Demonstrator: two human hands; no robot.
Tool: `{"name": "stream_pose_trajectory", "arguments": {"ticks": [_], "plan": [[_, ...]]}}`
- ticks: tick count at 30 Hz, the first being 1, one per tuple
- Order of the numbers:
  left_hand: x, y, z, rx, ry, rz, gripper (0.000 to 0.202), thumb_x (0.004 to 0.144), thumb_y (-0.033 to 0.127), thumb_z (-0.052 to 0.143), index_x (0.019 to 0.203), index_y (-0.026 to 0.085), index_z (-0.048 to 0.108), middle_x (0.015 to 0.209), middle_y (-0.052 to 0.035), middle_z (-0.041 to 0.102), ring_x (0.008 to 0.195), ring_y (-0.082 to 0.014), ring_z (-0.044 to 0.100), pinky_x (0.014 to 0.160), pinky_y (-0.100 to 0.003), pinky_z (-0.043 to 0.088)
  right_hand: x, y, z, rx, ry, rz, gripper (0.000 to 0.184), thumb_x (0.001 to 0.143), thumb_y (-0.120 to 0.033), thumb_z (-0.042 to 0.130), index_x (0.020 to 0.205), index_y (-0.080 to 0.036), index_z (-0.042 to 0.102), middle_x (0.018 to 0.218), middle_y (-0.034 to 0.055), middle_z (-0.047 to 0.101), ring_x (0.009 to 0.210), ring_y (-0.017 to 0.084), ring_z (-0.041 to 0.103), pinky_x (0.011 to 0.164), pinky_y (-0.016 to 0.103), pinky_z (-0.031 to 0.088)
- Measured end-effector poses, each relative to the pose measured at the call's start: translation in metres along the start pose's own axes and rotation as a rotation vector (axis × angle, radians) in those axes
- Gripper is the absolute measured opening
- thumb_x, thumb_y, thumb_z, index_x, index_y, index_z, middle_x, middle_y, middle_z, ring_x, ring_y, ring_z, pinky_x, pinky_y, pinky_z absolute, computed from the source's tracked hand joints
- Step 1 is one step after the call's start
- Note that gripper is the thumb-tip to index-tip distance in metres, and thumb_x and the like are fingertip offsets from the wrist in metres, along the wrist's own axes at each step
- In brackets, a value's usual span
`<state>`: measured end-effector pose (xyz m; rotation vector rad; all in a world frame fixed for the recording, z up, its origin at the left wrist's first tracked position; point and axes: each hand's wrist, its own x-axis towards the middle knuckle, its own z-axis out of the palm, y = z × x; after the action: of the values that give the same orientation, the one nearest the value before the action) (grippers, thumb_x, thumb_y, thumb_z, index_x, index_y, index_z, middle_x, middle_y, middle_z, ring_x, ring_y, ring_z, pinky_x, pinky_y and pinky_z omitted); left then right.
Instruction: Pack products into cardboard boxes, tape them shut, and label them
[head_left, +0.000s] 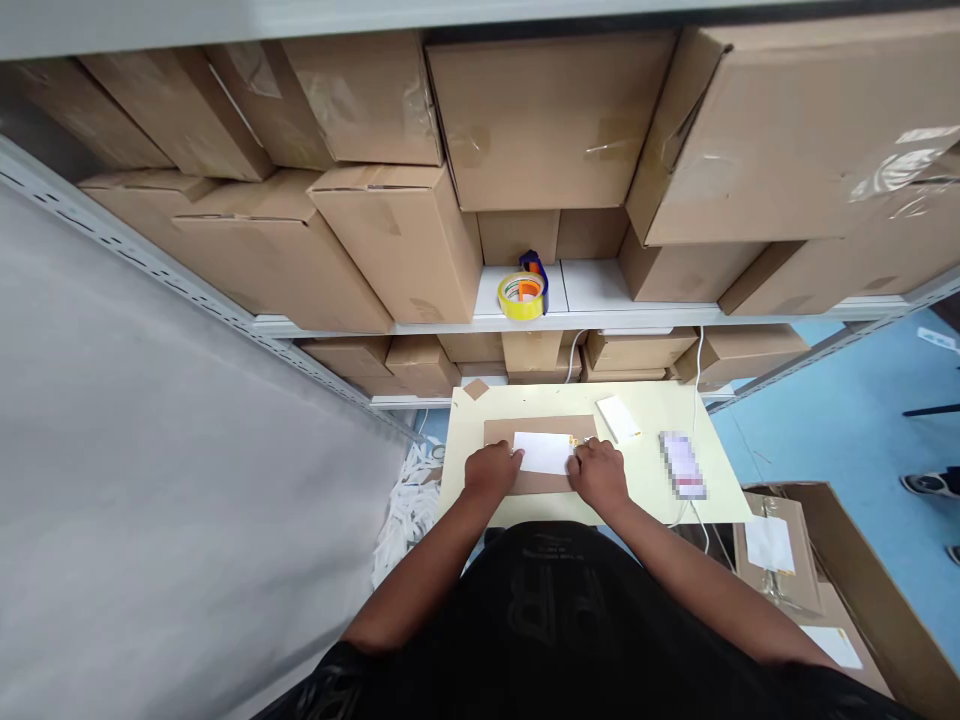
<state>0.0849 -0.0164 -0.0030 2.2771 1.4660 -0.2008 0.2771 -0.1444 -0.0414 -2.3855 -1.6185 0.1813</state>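
Observation:
A white paper label (541,452) with a small orange print at its right end lies over a flat brown cardboard box (536,483) on the pale yellow table. My left hand (493,468) is closed at the label's left end, its thumb on the edge. At the opposite end my right hand (600,472) has curled fingers closed on the label's edge. Small shiny bits show by both hands; I cannot tell what they are. To the right of the box lies a white stack of labels (618,419).
A phone (682,465) rests on the table's (480,505) right side. Cardboard boxes (551,120) fill the shelves ahead, where a tape dispenser (523,293) with yellow tape sits. White paper strips (409,510) lie at left; labelled boxes (780,550) are in a large carton at right.

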Motion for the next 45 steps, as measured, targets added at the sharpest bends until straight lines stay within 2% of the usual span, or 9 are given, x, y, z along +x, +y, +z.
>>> {"name": "stream_pose_trajectory", "arguments": {"ticks": [3,6,11,16,20,24,30,35,45], "plan": [[-0.001,-0.01,0.0,0.034,0.081,0.127,0.032,0.098,0.039,0.055,0.116,0.017,0.068,0.11,-0.0161,0.072,0.099,-0.0305,0.068,0.086,-0.039,0.048,-0.002,0.001,0.0,-0.014,0.039,-0.013,0.025,0.097,-0.03,0.05,0.086,-0.018,0.068,0.096,0.0119,0.064,0.094,0.028,0.052,0.082,0.039,0.035],[-0.003,-0.025,0.004,0.035,0.187,0.434,0.038,0.095,0.029,0.058,0.132,0.02,0.064,0.128,-0.0148,0.066,0.12,-0.0312,0.059,0.101,-0.043,0.044,-0.008,0.0,-0.001,-0.016,0.136,-0.007,0.028,0.099,-0.035,0.049,0.103,-0.016,0.069,0.103,0.013,0.063,0.099,0.029,0.052,0.088,0.04,0.037],[-0.003,-0.042,0.016,-0.022,0.174,0.722,0.041,0.097,0.027,0.057,0.138,0.026,0.063,0.144,-0.0119,0.06,0.135,-0.0324,0.048,0.116,-0.053,0.031,-0.018,-0.01,0.003,-0.054,0.087,-0.196,0.041,0.1,-0.037,0.049,0.137,-0.022,0.061,0.128,0.014,0.062,0.122,0.032,0.047,0.104,0.045,0.033],[0.003,-0.058,0.016,-0.13,0.214,0.693,0.035,0.091,0.026,0.063,0.125,0.024,0.068,0.141,-0.0115,0.062,0.136,-0.0326,0.048,0.119,-0.053,0.03,-0.017,-0.014,0.01,-0.013,0.086,-0.128,0.04,0.095,-0.032,0.053,0.132,-0.021,0.066,0.129,0.0138,0.063,0.124,0.032,0.05,0.107,0.047,0.036],[0.006,-0.083,0.015,-0.385,0.297,0.474,0.04,0.087,0.028,0.066,0.125,0.019,0.065,0.145,-0.0171,0.055,0.142,-0.0347,0.045,0.12,-0.051,0.033,-0.021,0.001,0.013,0.188,0.223,0.21,0.046,0.093,-0.033,0.05,0.133,-0.016,0.063,0.137,0.0182,0.059,0.125,0.033,0.055,0.107,0.046,0.043],[0.002,-0.092,0.025,-0.804,0.062,0.166,0.058,0.089,0.04,0.064,0.14,0.015,0.052,0.143,-0.0207,0.058,0.127,-0.0333,0.061,0.109,-0.049,0.046,-0.029,0.012,0.018,0.549,0.063,0.451,0.051,0.093,-0.049,0.051,0.133,-0.018,0.061,0.126,0.0151,0.068,0.113,0.031,0.066,0.099,0.045,0.05],[-0.011,-0.07,0.043,-0.964,0.024,-0.008,0.066,0.089,0.048,0.067,0.146,0.022,0.047,0.143,-0.015,0.062,0.133,-0.0311,0.059,0.113,-0.045,0.043,-0.027,0.017,0.026,0.779,-0.084,0.594,0.055,0.093,-0.056,0.049,0.135,-0.023,0.059,0.121,0.0101,0.074,0.109,0.027,0.07,0.095,0.041,0.052],[-0.03,-0.043,0.049,-0.93,0.093,-0.138,0.053,0.092,0.052,0.061,0.137,0.023,0.054,0.131,-0.0125,0.07,0.123,-0.0292,0.067,0.104,-0.042,0.051,-0.018,0.038,0.019,0.819,-0.146,0.519,0.046,0.089,-0.053,0.059,0.124,-0.024,0.065,0.111,0.0083,0.077,0.099,0.027,0.072,0.087,0.039,0.053],[-0.09,0.049,0.025,-0.996,0.38,-0.193,0.056,0.091,0.051,0.062,0.141,0.026,0.053,0.135,-0.0074,0.068,0.126,-0.0271,0.063,0.111,-0.041,0.047,-0.004,0.09,-0.062,0.874,-0.157,0.289,0.044,0.09,-0.051,0.059,0.128,-0.029,0.064,0.118,0.0058,0.075,0.105,0.027,0.07,0.088,0.037,0.052]]}}
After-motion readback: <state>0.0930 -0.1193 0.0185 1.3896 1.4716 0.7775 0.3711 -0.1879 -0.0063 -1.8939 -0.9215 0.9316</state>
